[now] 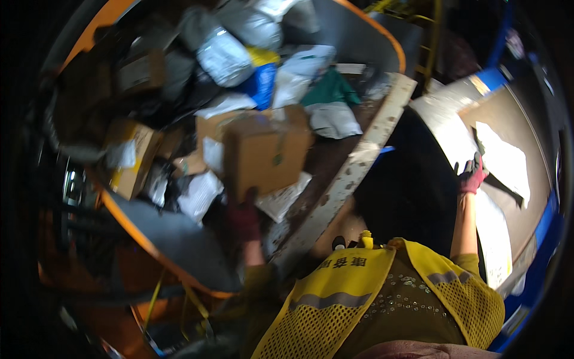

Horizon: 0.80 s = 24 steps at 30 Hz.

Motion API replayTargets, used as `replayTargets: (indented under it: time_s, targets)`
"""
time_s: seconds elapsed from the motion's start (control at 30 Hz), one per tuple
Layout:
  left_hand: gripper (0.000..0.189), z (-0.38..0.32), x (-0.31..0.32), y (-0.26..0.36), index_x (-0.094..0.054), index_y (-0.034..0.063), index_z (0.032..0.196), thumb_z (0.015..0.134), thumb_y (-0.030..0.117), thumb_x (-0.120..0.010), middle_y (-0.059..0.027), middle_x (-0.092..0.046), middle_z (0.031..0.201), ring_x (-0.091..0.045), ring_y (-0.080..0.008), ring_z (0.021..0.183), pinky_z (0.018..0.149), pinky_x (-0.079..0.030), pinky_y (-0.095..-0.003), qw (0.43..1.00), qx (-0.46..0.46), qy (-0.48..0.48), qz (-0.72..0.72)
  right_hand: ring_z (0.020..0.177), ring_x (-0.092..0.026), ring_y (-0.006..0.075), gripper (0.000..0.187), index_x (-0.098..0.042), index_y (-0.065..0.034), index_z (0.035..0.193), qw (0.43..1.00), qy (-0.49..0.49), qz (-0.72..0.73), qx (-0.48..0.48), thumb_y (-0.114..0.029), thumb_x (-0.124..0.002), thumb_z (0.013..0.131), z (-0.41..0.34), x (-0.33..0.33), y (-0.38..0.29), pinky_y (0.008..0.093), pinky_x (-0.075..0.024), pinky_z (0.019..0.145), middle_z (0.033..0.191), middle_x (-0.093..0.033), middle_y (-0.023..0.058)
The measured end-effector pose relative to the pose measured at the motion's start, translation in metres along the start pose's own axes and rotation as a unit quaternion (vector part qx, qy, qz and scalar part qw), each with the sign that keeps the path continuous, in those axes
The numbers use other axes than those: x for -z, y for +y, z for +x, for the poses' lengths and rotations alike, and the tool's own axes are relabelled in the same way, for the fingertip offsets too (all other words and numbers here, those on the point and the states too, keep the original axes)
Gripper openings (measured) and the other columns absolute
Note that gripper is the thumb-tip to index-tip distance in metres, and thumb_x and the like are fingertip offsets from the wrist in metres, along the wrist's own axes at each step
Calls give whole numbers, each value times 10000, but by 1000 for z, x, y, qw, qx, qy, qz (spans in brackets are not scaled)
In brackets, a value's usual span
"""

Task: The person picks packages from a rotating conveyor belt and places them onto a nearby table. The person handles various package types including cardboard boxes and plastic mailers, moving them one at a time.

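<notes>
My left hand (244, 217), in a dark red glove, is at the lower edge of a brown cardboard box (264, 152); the blur hides whether its fingers grip the box. The box is over a heap of parcels in a grey bin with an orange rim (134, 233). My right hand (472, 175), in a red and grey glove, is at the left edge of a white plastic mailer (506, 157), above a large brown carton (529, 134) at the right. Whether it holds the mailer cannot be told.
A worn white metal beam (345, 175) runs along the bin's right side. Inside the bin are a yellow-taped box (134, 157), a green and white bag (334, 110) and several white mailers. A yellow metal frame (430, 49) stands behind. Blue edging (545, 224) borders the right side.
</notes>
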<state>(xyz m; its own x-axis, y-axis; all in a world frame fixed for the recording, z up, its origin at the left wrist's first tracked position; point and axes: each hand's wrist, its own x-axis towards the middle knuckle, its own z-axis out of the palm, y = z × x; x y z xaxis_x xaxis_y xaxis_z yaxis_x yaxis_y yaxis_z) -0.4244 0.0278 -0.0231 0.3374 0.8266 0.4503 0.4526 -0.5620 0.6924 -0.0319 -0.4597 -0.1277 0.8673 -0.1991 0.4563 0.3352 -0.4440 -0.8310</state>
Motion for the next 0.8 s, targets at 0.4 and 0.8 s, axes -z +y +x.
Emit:
replayTargets:
  time_s: [0.4, 0.8]
  targets:
    - [486, -65, 24, 143, -620, 103, 1206, 834, 416, -615, -14, -332, 597, -348, -167, 460, 428, -295, -308, 911, -391, -50, 124, 1368, -249, 256, 1081, -44, 10, 1456, 664, -603, 353, 266, -366, -751, 729, -107, -141, -231, 382, -170, 1135, 1481, -246, 163]
    - [610, -81, -76, 218, -507, -8, 1263, 784, 322, -690, -185, -548, 912, -539, -359, 785, 689, -453, -423, 848, -494, -172, -89, 1385, -193, 280, 1355, 6, 3, 1455, 889, -334, 279, 138, -449, -881, 535, -68, 31, -186, 412, -195, 1114, 1505, -153, 180]
